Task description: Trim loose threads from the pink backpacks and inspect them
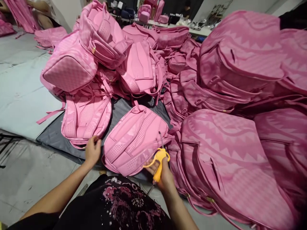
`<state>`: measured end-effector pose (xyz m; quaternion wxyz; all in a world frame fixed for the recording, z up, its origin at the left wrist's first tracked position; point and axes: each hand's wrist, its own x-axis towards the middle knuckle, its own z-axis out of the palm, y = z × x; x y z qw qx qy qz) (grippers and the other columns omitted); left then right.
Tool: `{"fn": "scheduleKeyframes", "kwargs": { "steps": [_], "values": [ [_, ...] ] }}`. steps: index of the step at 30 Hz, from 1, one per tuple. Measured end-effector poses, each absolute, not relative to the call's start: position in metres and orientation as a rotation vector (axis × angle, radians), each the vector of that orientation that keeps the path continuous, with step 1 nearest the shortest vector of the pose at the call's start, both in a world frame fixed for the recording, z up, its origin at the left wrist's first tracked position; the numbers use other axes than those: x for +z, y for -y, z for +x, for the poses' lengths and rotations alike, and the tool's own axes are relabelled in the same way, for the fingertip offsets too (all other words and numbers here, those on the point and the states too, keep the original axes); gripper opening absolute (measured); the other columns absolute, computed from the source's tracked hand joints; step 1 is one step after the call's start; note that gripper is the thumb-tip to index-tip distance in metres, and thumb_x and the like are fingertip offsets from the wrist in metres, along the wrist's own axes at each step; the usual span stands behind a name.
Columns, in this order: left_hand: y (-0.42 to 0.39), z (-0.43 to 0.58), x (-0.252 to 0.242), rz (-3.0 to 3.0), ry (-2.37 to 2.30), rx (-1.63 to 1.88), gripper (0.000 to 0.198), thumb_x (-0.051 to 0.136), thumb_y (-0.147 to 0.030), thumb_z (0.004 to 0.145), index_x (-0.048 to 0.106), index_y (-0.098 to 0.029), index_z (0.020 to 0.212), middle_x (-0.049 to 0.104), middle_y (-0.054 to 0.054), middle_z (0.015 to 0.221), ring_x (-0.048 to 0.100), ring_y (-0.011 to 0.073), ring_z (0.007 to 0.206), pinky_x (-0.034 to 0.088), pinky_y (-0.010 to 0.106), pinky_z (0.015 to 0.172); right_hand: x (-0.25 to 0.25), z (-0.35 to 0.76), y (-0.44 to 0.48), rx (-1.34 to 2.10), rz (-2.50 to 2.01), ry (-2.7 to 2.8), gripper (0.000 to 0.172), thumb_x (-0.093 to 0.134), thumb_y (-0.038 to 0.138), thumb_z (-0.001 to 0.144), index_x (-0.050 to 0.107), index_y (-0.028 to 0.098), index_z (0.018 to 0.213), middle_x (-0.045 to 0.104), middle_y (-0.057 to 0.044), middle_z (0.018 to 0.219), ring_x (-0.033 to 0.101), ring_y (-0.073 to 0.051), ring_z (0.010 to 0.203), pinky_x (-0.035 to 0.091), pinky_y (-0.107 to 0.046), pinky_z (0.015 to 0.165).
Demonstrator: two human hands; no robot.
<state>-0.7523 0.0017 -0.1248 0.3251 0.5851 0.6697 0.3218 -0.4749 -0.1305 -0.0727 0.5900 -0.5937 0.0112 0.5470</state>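
Observation:
My right hand [163,174] is wrapped around a yellow air blow gun [161,156], its thin nozzle pointing up and away. A hose runs from the gun's lower end towards my body. Beneath the nozzle, a pink backpack [136,140] lies with its straps and perforated back panel facing up. My left hand [93,150] is at the lower right corner of another pink backpack [86,115], with its fingers curled at the edge. That bag also lies straps up, to the left of the first.
Large patterned pink backpacks [230,159] are stacked high on the right. More bags [72,70] pile up behind on the left. Dark grey quilted sheeting [59,137] lies under the near bags, beside a pale table surface [21,95]. A counter with goods [203,31] stands at the back.

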Motion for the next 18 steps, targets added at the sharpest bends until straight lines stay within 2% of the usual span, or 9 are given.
{"fn": "scheduleKeyframes", "kwargs": {
  "steps": [3, 5, 7, 10, 12, 14, 16, 18],
  "values": [
    [0.015, -0.707, -0.124, 2.143, -1.466, 0.621, 0.074, 0.069, -0.046, 0.083, 0.042, -0.019, 0.147, 0.036, 0.018, 0.156, 0.035, 0.0355, 0.144, 0.031, 0.053, 0.118, -0.076, -0.48, 0.136, 1.303, -1.288, 0.0, 0.069, 0.076, 0.075, 0.061, 0.057, 0.019, 0.096, 0.071, -0.005, 0.082, 0.072, -0.025, 0.083, 0.06, -0.042, 0.08],
    [0.018, -0.676, -0.131, 2.307, -1.448, 0.372, 0.087, 0.077, -0.039, 0.076, 0.038, -0.018, 0.15, 0.028, 0.023, 0.16, 0.028, 0.0425, 0.146, 0.032, 0.059, 0.115, -0.081, -0.492, 0.143, 1.395, -1.34, 0.169, 0.077, 0.077, 0.079, 0.054, 0.057, 0.018, 0.097, 0.07, -0.005, 0.079, 0.072, -0.025, 0.077, 0.059, -0.041, 0.076],
    [0.014, -0.659, -0.14, 2.281, -1.483, 0.285, 0.082, 0.076, -0.028, 0.077, 0.04, -0.015, 0.15, 0.03, 0.027, 0.157, 0.029, 0.0442, 0.146, 0.033, 0.06, 0.112, -0.083, -0.494, 0.143, 1.428, -1.447, 0.418, 0.08, 0.07, 0.084, 0.057, 0.057, 0.017, 0.099, 0.07, -0.005, 0.075, 0.07, -0.025, 0.069, 0.058, -0.039, 0.07],
    [0.002, -0.663, -0.146, 1.934, -1.42, 0.556, 0.06, 0.067, -0.019, 0.082, 0.052, -0.017, 0.14, 0.042, 0.022, 0.153, 0.035, 0.036, 0.145, 0.034, 0.052, 0.116, -0.07, -0.457, 0.113, 1.203, -1.67, 0.843, 0.068, 0.052, 0.079, 0.08, 0.056, 0.017, 0.107, 0.069, -0.005, 0.079, 0.067, -0.022, 0.067, 0.055, -0.035, 0.065],
    [-0.005, -0.676, -0.144, 1.412, -1.364, 0.74, 0.04, 0.064, -0.027, 0.087, 0.061, -0.02, 0.126, 0.059, 0.018, 0.137, 0.055, 0.0295, 0.13, 0.047, 0.042, 0.106, -0.052, -0.416, 0.078, 1.042, -1.933, 1.082, 0.057, 0.043, 0.067, 0.091, 0.057, 0.015, 0.111, 0.069, -0.006, 0.079, 0.066, -0.021, 0.066, 0.052, -0.032, 0.063],
    [-0.009, -0.69, -0.142, 0.974, -1.319, 0.76, 0.034, 0.058, -0.044, 0.092, 0.062, -0.018, 0.112, 0.073, 0.015, 0.107, 0.072, 0.0235, 0.093, 0.058, 0.034, 0.08, -0.034, -0.383, 0.039, 0.816, -2.28, 1.288, 0.052, 0.035, 0.055, 0.099, 0.058, 0.012, 0.115, 0.071, -0.012, 0.087, 0.069, -0.023, 0.079, 0.05, -0.031, 0.07],
    [-0.013, -0.698, -0.141, 0.771, -1.316, 0.681, 0.041, 0.047, -0.054, 0.095, 0.058, -0.015, 0.105, 0.073, 0.012, 0.079, 0.069, 0.0185, 0.06, 0.055, 0.028, 0.056, -0.023, -0.37, 0.007, 0.601, -2.56, 1.463, 0.054, 0.026, 0.048, 0.103, 0.055, 0.007, 0.124, 0.07, -0.021, 0.107, 0.068, -0.027, 0.099, 0.048, -0.032, 0.079],
    [-0.016, -0.701, -0.144, 0.678, -1.311, 0.59, 0.04, 0.042, -0.051, 0.098, 0.054, -0.013, 0.106, 0.07, 0.01, 0.065, 0.063, 0.0172, 0.047, 0.049, 0.025, 0.045, -0.019, -0.378, -0.014, 0.57, -2.66, 1.631, 0.058, 0.024, 0.049, 0.104, 0.053, 0.005, 0.129, 0.067, -0.025, 0.117, 0.066, -0.029, 0.107, 0.046, -0.034, 0.082]
  ]
}}
